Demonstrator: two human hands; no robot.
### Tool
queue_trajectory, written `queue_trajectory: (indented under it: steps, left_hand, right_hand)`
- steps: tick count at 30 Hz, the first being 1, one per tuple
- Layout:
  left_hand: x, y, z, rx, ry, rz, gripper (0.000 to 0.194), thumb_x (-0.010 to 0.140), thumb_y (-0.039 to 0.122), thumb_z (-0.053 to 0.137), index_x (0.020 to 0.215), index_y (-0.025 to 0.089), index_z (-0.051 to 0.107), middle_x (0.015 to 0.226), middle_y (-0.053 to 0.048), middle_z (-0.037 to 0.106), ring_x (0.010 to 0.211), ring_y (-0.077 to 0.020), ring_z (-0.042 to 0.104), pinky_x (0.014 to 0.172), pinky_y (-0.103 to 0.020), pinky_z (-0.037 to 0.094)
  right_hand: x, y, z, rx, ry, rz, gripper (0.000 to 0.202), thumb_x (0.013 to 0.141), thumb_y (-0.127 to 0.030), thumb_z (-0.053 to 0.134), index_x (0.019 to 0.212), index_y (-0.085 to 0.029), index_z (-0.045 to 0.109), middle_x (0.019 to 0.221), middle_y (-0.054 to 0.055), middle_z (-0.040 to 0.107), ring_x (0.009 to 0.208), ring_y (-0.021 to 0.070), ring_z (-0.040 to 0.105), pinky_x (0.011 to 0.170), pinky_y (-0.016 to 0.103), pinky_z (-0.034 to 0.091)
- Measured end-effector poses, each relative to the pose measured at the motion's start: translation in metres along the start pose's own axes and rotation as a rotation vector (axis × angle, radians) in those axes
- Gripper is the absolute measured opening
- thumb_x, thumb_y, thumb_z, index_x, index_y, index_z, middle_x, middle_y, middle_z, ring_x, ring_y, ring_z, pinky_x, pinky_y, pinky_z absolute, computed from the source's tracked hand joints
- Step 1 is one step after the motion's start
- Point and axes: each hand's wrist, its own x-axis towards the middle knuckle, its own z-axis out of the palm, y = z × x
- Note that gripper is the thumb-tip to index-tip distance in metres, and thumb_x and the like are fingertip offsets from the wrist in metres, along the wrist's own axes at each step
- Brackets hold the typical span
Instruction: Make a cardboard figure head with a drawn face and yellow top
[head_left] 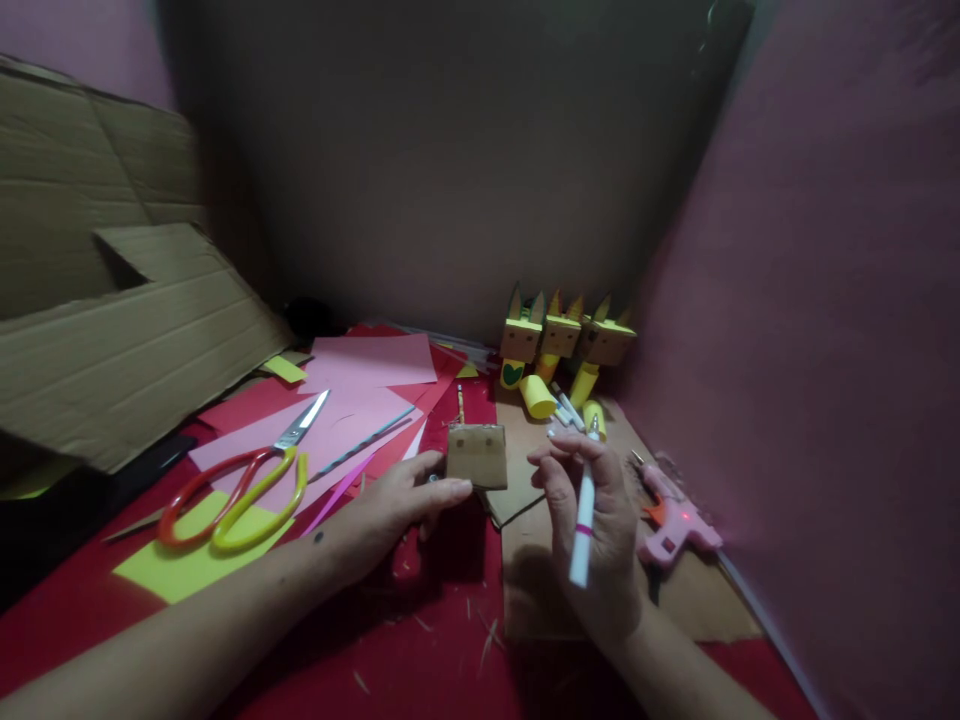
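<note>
My left hand (pixel 420 492) pinches the left edge of a small cardboard box (pixel 477 457), thumb along its lower front. Two dark dots show on the box's near face. In my right hand (pixel 600 510) is a white marker pen (pixel 582 535) with a magenta band. It slants up between the fingers, its tip pointing away from me, apart from the box. Behind stand several cardboard heads with pointed ears (pixel 520 340) on yellow paper tubes. One tube bears a green heart (pixel 513 375). Loose pens (pixel 568 408) lie near a fallen yellow tube (pixel 538 397).
Scissors with red and yellow handles (pixel 232 500) lie on pink and yellow paper at left. A pink glue gun (pixel 682 530), red light showing, rests on a cardboard sheet (pixel 697 600) at right. Large folded cardboard (pixel 135 330) leans at far left. A pink wall (pixel 817 350) bounds the right.
</note>
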Motion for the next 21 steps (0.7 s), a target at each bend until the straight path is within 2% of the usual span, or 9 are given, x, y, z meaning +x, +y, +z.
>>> queue_trajectory:
  steps: [2,6,8,10,14,18,21]
  left_hand:
    - [0.0,0.0,0.0,-0.013,-0.003,0.005,0.044,0.085,0.049,0.066,0.112,0.016,0.068,0.086,-0.003,0.063,0.071,-0.018,0.05,0.062,-0.031,0.036]
    - [0.0,-0.003,-0.002,-0.051,-0.026,0.024,0.045,0.085,0.046,0.067,0.12,0.018,0.067,0.096,-0.006,0.068,0.077,-0.0197,0.054,0.064,-0.031,0.037]
    - [0.001,-0.004,-0.003,-0.069,-0.038,0.025,0.046,0.085,0.046,0.067,0.122,0.019,0.067,0.1,-0.006,0.068,0.078,-0.0199,0.054,0.065,-0.031,0.038]
    - [0.001,-0.006,-0.003,-0.082,-0.047,0.017,0.047,0.083,0.046,0.069,0.122,0.02,0.068,0.095,-0.005,0.068,0.073,-0.0184,0.053,0.064,-0.031,0.038]
    - [0.001,-0.006,-0.003,-0.093,-0.06,0.018,0.048,0.082,0.046,0.07,0.122,0.02,0.068,0.084,-0.003,0.065,0.066,-0.0169,0.05,0.061,-0.03,0.038]
    - [0.0,-0.005,-0.004,-0.021,-0.08,0.034,0.051,0.079,0.048,0.071,0.121,0.018,0.067,0.091,-0.005,0.065,0.069,-0.0178,0.051,0.061,-0.03,0.039]
    - [-0.002,-0.002,-0.004,0.013,-0.09,0.019,0.055,0.082,0.052,0.068,0.125,0.017,0.064,0.094,-0.007,0.064,0.07,-0.0185,0.051,0.061,-0.031,0.04]
  right_hand:
    - [0.003,0.0,0.0,0.032,-0.061,0.095,0.019,0.089,-0.027,0.062,0.106,-0.025,0.054,0.096,0.003,0.066,0.087,0.018,0.067,0.078,0.036,0.056]
    - [0.007,-0.002,-0.003,0.14,-0.241,0.314,0.032,0.085,-0.037,0.066,0.108,-0.025,0.048,0.109,0.008,0.065,0.094,0.021,0.068,0.08,0.039,0.058]
    - [0.008,-0.003,-0.003,0.172,-0.294,0.372,0.036,0.083,-0.038,0.067,0.109,-0.025,0.046,0.115,0.01,0.064,0.099,0.0227,0.068,0.085,0.042,0.057]
    - [0.008,-0.003,-0.002,0.183,-0.328,0.39,0.039,0.081,-0.038,0.069,0.11,-0.025,0.045,0.117,0.011,0.064,0.101,0.0238,0.068,0.088,0.044,0.057]
    - [0.01,-0.006,-0.001,0.181,-0.345,0.398,0.038,0.078,-0.033,0.07,0.106,-0.024,0.046,0.107,0.01,0.068,0.096,0.0235,0.07,0.082,0.041,0.059]
    - [0.011,-0.012,-0.002,0.198,-0.349,0.416,0.033,0.075,-0.026,0.069,0.101,-0.025,0.048,0.097,0.005,0.07,0.085,0.0212,0.071,0.072,0.036,0.06]
    - [0.01,-0.016,-0.002,0.229,-0.308,0.451,0.033,0.073,-0.024,0.068,0.1,-0.025,0.049,0.1,0.005,0.071,0.087,0.0207,0.071,0.075,0.037,0.059]
